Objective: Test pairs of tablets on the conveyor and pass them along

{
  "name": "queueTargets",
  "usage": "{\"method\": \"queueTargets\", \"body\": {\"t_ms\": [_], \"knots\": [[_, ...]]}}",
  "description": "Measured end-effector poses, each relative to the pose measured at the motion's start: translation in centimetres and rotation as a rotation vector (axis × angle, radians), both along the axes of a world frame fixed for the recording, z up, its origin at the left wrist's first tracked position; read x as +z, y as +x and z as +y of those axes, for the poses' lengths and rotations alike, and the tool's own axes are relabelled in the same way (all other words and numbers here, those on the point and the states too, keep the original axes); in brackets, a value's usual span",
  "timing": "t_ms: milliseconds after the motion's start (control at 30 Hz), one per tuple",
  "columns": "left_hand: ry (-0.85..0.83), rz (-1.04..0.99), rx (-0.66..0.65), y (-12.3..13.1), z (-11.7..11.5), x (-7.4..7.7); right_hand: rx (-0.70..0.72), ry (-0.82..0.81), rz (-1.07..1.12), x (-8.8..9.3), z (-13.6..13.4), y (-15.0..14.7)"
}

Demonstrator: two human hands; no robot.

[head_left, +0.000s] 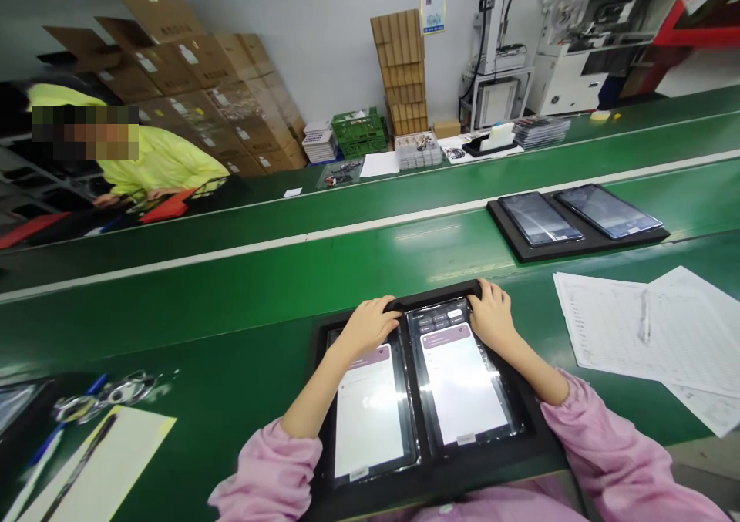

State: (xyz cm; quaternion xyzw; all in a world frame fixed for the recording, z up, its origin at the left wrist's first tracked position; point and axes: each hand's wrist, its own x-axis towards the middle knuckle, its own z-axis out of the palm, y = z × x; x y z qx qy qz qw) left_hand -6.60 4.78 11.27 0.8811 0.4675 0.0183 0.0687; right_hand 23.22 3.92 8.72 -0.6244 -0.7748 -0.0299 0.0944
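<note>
A black foam tray (425,464) lies in front of me with two tablets side by side in its recesses. Both screens are lit, each showing a white panel under a mauve banner. My left hand (373,325) reaches across the top of the left tablet (370,414), its fingers curled over the tray's far edge. My right hand (491,314) grips the far edge near the top right corner of the right tablet (462,387), thumb on the inner side. A clear film with a small label at the bottom covers each tablet.
Another black tray (523,256) with two dark tablets sits on the green conveyor (347,252). Paper sheets (653,329) with a pen lie at right; a paper pad (109,460), pens and clear tape-like coils at left. A person in yellow (162,156) works across the line.
</note>
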Motion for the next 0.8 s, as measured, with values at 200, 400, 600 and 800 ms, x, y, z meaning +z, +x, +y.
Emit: {"method": "queueTargets", "body": {"t_ms": [200, 400, 600, 800], "knots": [[0.013, 0.033, -0.057, -1.1, -0.3, -0.3, -0.033, -0.138, 0.091, 0.4, 0.3, 0.1], [-0.116, -0.102, -0.066, -2.4, 0.1, 0.2, -0.052, -0.181, 0.115, 0.9, 0.2, -0.2], [-0.121, -0.043, -0.026, -2.0, -1.0, -0.6, -0.053, -0.258, 0.246, 1.7, 0.2, -0.4], [-0.043, 0.017, 0.003, -1.8, -1.3, -2.0, -0.078, -0.379, 0.385, 1.6, 1.2, 0.0]]}}
